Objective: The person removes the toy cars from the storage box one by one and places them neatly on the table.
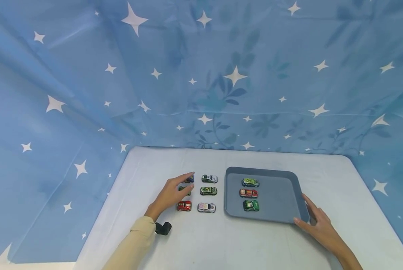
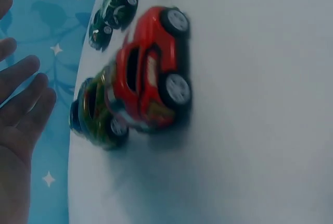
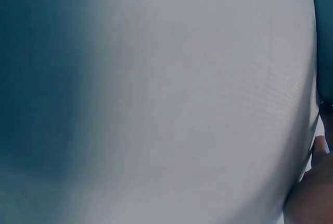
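Six toy cars stand in two columns on the table (image 1: 194,243) — the left hand (image 1: 169,195) hovers over the left column, fingers straight, tips at the blue car (image 1: 189,179); small, light, hard, likely to roll — best pinched by its sides; right hand (image 1: 318,225) rests relaxed against the tray (image 1: 279,217).

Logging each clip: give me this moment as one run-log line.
left hand: open, over toy cars left of tray | right hand: open, fingers at tray corner | tray: three cars | table: six cars
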`<state>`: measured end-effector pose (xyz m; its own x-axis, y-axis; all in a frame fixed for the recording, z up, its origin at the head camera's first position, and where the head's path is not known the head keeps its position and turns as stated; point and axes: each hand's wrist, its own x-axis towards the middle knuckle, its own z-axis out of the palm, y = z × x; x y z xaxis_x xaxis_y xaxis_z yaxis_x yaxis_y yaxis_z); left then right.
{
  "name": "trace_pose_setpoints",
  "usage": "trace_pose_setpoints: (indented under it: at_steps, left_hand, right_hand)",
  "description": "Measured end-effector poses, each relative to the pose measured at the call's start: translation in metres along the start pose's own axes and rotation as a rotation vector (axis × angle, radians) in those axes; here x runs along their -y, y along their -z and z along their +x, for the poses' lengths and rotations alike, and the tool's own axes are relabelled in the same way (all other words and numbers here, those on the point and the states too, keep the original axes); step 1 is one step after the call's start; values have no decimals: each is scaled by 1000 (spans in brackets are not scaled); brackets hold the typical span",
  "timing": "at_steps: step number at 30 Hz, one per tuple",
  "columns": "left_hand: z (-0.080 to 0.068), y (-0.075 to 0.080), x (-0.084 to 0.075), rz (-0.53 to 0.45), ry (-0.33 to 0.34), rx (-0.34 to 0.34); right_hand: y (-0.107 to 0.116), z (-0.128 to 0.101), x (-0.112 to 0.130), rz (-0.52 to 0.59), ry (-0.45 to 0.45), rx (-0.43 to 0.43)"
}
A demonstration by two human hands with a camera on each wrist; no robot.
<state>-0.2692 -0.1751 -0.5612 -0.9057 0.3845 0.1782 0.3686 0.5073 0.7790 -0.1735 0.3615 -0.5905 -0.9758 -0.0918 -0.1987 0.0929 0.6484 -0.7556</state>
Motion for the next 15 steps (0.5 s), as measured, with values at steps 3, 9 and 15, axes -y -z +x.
trace_pose_setpoints:
  at_steps: [3, 9, 15]
  left_hand:
    - [12, -5, -5, -11, -12, -2]
    - [36, -24, -17, -37, -34, 31]
    - [58, -47, -32, -39, -72, 93]
  right_hand:
    - [0, 1, 1, -6, 1, 3]
    - [1, 1, 0, -11, 3, -3]
    - [2, 1, 2, 11, 31, -6]
